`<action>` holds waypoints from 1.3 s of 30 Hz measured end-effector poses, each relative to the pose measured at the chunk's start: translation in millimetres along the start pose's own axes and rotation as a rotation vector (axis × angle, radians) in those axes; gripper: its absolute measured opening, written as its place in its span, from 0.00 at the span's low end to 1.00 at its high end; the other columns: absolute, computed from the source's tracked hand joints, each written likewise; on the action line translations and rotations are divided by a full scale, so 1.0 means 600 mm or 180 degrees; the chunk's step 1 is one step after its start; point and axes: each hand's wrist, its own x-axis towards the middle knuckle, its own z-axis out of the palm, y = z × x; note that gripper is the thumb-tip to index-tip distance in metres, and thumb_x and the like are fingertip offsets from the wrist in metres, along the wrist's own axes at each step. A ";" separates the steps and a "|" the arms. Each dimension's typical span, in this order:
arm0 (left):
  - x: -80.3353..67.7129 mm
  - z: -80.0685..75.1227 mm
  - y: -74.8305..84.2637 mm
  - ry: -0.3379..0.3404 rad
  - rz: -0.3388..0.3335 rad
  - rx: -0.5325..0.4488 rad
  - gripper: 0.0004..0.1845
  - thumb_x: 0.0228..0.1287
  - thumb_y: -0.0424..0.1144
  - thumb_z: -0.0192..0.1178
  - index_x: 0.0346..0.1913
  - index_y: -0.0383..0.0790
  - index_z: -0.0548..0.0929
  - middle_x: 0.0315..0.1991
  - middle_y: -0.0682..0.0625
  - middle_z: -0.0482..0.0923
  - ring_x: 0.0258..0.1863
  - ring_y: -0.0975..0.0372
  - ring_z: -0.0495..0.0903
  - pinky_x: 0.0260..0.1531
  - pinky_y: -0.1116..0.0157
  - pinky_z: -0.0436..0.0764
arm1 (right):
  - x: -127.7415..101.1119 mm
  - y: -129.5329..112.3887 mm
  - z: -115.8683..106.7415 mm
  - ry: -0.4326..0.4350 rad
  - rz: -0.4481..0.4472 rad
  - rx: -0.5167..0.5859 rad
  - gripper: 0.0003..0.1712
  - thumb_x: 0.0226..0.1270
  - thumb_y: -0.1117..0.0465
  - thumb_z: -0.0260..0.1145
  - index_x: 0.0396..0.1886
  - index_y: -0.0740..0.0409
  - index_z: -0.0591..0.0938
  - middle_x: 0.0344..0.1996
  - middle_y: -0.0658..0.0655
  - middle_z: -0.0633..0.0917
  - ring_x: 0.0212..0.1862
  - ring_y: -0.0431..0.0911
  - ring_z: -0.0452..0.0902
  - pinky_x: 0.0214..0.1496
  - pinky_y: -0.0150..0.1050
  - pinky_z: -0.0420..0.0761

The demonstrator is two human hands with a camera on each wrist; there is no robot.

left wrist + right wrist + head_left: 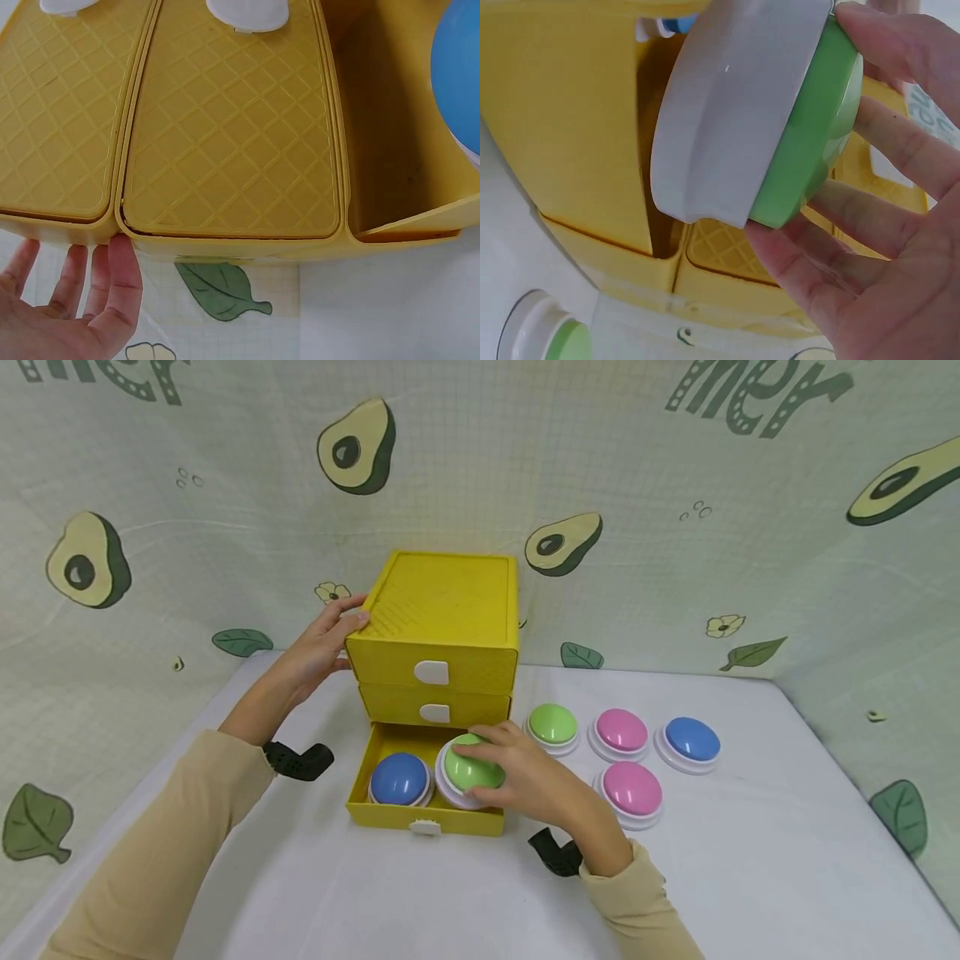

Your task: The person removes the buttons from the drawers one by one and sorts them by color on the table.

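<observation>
A yellow three-drawer box [441,610] stands mid-table with its bottom drawer [390,815] pulled out. My left hand [324,643] rests with straight fingers against the box's top left side [225,172]. My right hand [517,777] grips a green dome button [468,768] with a white base [727,127], tilted over the right half of the open drawer. A blue dome button [400,778] lies in the drawer's left half.
On the white table right of the box sit another green button [552,725], two pink buttons [621,731] [632,789] and a blue one [692,740]. An avocado-print cloth backdrop [675,527] surrounds the table.
</observation>
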 end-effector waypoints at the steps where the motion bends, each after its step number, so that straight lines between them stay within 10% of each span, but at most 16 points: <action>1: 0.000 0.000 0.000 0.0000 0.0002 -0.0003 0.33 0.68 0.59 0.42 0.72 0.55 0.48 0.72 0.45 0.46 0.59 0.52 0.63 0.55 0.50 0.66 | -0.001 0.000 -0.002 0.0021 0.0014 -0.0003 0.28 0.56 0.54 0.68 0.58 0.50 0.78 0.63 0.60 0.71 0.60 0.53 0.66 0.57 0.45 0.75; 39: 0.004 0.000 -0.005 0.0041 -0.0040 0.0026 0.33 0.68 0.60 0.42 0.72 0.57 0.47 0.72 0.45 0.46 0.59 0.51 0.61 0.57 0.48 0.65 | -0.066 0.096 -0.025 0.0197 0.0754 0.0101 0.28 0.55 0.53 0.68 0.57 0.51 0.78 0.59 0.61 0.74 0.59 0.56 0.67 0.58 0.54 0.73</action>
